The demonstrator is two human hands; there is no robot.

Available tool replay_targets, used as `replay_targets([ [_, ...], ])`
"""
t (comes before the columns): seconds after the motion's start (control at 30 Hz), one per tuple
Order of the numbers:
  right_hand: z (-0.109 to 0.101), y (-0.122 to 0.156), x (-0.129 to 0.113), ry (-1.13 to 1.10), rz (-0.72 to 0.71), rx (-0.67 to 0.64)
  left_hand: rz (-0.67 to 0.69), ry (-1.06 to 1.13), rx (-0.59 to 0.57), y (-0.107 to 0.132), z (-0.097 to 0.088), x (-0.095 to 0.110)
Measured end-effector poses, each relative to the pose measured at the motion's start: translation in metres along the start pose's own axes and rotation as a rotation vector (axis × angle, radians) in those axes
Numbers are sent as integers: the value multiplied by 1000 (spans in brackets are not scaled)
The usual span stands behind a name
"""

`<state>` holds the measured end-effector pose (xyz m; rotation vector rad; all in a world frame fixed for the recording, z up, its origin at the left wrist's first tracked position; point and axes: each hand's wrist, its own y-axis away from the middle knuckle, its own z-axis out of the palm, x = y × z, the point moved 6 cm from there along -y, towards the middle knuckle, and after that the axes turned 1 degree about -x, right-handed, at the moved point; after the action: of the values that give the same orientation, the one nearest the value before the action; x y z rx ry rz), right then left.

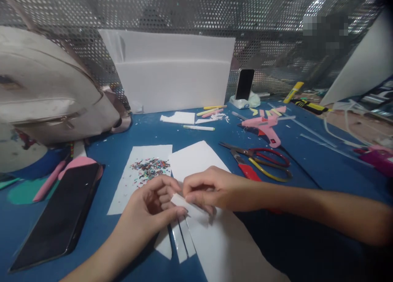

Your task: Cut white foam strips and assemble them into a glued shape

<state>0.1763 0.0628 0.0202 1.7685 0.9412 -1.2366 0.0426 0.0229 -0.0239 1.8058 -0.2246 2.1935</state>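
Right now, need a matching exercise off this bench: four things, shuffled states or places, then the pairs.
Things
1. Small paper piece
2. Glue gun
3. Colourful bits
4. Upright phone

States or places
A. Strewn on a white sheet
B. Propped in a pale stand
C. Held in the right hand
D. Pink, lying on the blue tabletop

Pairs: 1-C, 2-D, 3-A, 4-B

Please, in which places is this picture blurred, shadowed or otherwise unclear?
Head view: white piece in the right hand looks smeared at its lower end; head view: dark shadow on the blue table below the right forearm; head view: square pixelated patch, upper right.
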Motion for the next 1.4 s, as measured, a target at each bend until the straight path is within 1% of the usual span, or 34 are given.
replay_targets([
  [0.07, 1, -2, 1, -33, -8, -21, 0, 38, -2, 0, 0, -1],
  [0.1, 1, -2, 1, -19, -24, -11, -2, 50, -7, -1, 0, -2],
  [0.2, -1, -3, -1, 90, -119, 66, -7, 71, -27, -1, 0, -3],
  [0.27, -1, -3, 0, 101, -162, 94, -3, 77, -32, -2, -1, -3],
  [0.37, 0, -3, 4, 61, -164, 99, 4, 80, -38, -1, -2, -1],
  [0.47, -3, -3, 4, 85, -169, 116, -21, 67, -67, 0, 0, 0],
  [0.57, -11, -3, 0, 111, -167, 194, -7, 25, -70, 1, 0, 2],
  [0.67, -18, -2, -1, 51, -138, 250, 33, -22, -43, 3, 0, 4],
  [0.87, -16, -3, 5, -148, -82, 236, 34, -39, -48, 5, 4, 4],
  [1.0, -17, -5, 2, -172, -111, 228, 6, -43, -40, 4, 1, 3],
  [1.07, -19, -4, -1, -106, -138, 236, -5, -46, -45, 4, 0, 1],
  [1.1, -20, -2, -4, -31, -168, 249, -7, -43, -50, 3, -1, 0],
  [1.17, -21, 1, -12, 185, -277, 290, -19, -28, -64, 2, 0, -2],
  [1.27, -17, 8, -22, 513, -457, 340, -44, -21, -38, 3, 0, -4],
  [1.33, -13, 10, -23, 629, -500, 351, -54, -33, -19, 4, 1, -3],
  [1.4, -13, 10, -22, 661, -508, 371, -58, -51, -13, 4, 2, 0],
])
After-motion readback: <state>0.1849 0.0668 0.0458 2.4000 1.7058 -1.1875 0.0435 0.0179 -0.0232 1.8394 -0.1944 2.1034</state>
